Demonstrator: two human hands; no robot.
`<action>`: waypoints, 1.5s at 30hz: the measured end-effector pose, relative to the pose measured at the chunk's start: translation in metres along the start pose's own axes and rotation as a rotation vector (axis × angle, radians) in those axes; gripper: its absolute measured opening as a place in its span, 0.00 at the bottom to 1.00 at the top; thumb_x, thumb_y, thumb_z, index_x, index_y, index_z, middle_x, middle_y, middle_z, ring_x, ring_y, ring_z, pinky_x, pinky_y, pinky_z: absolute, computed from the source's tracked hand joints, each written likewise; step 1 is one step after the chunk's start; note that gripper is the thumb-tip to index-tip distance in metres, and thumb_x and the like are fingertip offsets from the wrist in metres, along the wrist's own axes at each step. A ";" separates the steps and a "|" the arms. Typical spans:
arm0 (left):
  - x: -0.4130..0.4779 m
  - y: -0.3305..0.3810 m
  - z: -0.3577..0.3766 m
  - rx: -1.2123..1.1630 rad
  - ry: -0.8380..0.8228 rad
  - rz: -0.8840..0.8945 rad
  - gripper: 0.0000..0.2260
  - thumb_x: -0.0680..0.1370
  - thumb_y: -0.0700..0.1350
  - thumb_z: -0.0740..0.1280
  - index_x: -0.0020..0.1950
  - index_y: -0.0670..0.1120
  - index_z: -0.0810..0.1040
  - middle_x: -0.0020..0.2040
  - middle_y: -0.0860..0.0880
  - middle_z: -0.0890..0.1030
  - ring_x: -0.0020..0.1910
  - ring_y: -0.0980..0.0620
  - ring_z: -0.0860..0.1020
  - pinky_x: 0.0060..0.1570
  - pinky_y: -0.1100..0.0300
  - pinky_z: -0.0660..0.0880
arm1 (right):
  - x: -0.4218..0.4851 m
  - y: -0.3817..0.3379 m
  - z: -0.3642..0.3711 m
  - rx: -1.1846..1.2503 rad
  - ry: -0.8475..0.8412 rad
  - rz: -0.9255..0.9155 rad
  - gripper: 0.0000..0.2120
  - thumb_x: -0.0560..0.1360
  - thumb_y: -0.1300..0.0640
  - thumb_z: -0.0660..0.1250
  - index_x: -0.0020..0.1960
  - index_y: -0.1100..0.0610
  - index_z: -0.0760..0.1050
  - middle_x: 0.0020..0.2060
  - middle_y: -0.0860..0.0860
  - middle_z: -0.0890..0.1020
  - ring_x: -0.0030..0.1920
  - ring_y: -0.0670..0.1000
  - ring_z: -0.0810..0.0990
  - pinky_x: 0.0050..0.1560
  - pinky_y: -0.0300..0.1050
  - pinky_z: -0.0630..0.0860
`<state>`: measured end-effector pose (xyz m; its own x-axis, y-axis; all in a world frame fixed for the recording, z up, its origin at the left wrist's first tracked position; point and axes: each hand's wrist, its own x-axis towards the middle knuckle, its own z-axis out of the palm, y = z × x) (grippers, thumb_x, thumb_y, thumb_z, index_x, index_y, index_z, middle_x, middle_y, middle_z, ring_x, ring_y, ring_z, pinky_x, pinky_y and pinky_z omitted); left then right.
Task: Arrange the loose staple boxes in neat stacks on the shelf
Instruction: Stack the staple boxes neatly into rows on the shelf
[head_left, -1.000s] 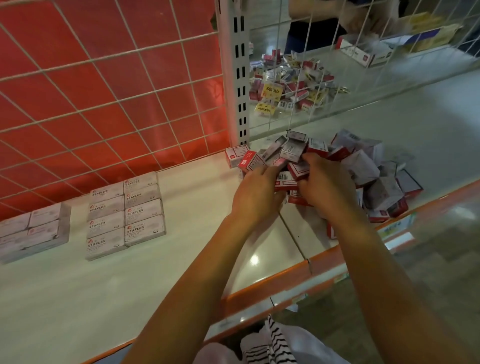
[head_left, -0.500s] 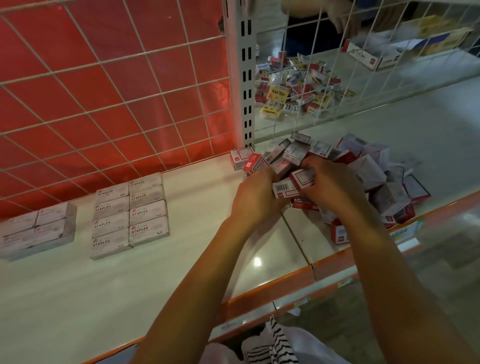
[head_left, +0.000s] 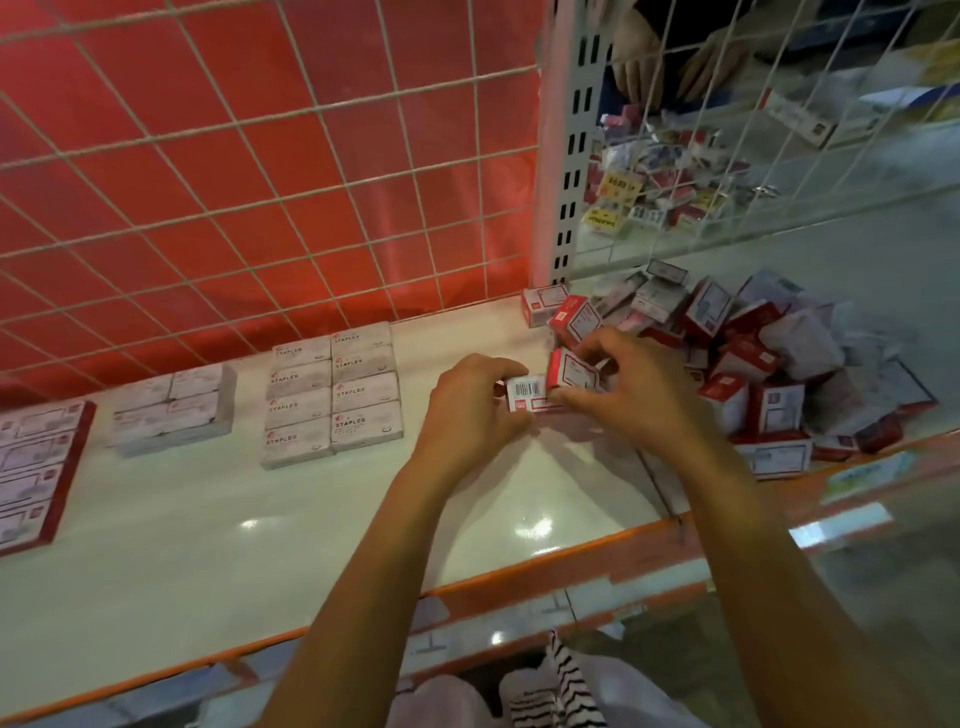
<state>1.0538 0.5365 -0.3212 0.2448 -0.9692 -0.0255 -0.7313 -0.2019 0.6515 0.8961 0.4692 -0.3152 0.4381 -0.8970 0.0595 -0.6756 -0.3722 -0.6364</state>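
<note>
**Boxes out of the heap and in my hands**

My left hand has its fingers and thumb curled round a small white barcode box. My right hand pinches a red box that stands on its edge and touches the barcode box. Both grips are tight on their boxes. I cannot tell if the boxes rest on the shelf or hang just above it.

A second ago both hands were deep in the loose pile, digging. Now they have pulled back to its left edge, and the two boxes came with them. I think I am lining them up to make one small bundle.

The loose pile lies on the right part of the shelf, from the wire back down to the orange front edge. It is still big, so most of the job is left.

The STAPLES stack sits near the back edge, left of my hands. A smaller stack is further left, and a red-edged stack is at the left end. None of them has moved. The bare shelf between my hands and the STAPLES stack looks like a good spot for the next stack.

Behind the wire is a second pile.
</note>
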 end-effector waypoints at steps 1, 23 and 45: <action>-0.004 -0.005 -0.003 -0.011 0.009 -0.013 0.19 0.69 0.45 0.77 0.59 0.48 0.80 0.55 0.50 0.78 0.48 0.55 0.77 0.50 0.61 0.77 | 0.000 -0.003 0.004 0.001 0.012 -0.007 0.23 0.65 0.48 0.77 0.56 0.54 0.77 0.50 0.47 0.80 0.47 0.44 0.76 0.39 0.26 0.66; -0.102 -0.093 -0.077 -0.280 0.153 -0.215 0.17 0.72 0.39 0.73 0.59 0.49 0.78 0.44 0.63 0.75 0.38 0.78 0.73 0.36 0.81 0.69 | -0.027 -0.078 0.086 0.165 -0.237 -0.158 0.33 0.70 0.62 0.73 0.71 0.52 0.65 0.64 0.50 0.73 0.56 0.43 0.72 0.54 0.36 0.72; -0.158 -0.255 -0.216 -0.114 0.148 -0.185 0.23 0.71 0.43 0.75 0.65 0.49 0.77 0.52 0.57 0.75 0.40 0.70 0.73 0.38 0.83 0.67 | -0.048 -0.231 0.204 0.229 -0.067 -0.070 0.23 0.69 0.58 0.74 0.64 0.52 0.75 0.50 0.47 0.79 0.43 0.43 0.77 0.41 0.32 0.72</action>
<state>1.3386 0.7715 -0.3195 0.4648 -0.8842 -0.0463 -0.5911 -0.3488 0.7273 1.1521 0.6465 -0.3274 0.5229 -0.8501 0.0630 -0.4937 -0.3623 -0.7906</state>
